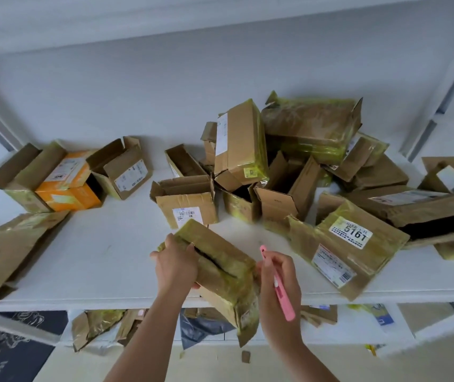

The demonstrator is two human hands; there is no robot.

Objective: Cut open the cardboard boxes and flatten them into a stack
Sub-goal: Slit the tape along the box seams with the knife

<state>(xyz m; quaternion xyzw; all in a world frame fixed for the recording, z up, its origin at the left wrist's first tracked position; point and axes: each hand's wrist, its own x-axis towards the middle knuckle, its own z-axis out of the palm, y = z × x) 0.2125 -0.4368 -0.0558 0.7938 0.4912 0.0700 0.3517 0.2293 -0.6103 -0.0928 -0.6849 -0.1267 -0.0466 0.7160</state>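
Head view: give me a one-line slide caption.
Left hand holds a taped cardboard box at the table edge; right hand holds a pink cutter.

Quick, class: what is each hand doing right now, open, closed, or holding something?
Left hand: grips the far end of the taped cardboard box.
Right hand: closed around the pink cutter.

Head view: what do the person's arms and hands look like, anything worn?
Both forearms are bare as far as the frame shows: no sleeves in view. The left hand and right hand wear no gloves. No watch, bracelet or ring shows on wrists or fingers. No markings are visible.
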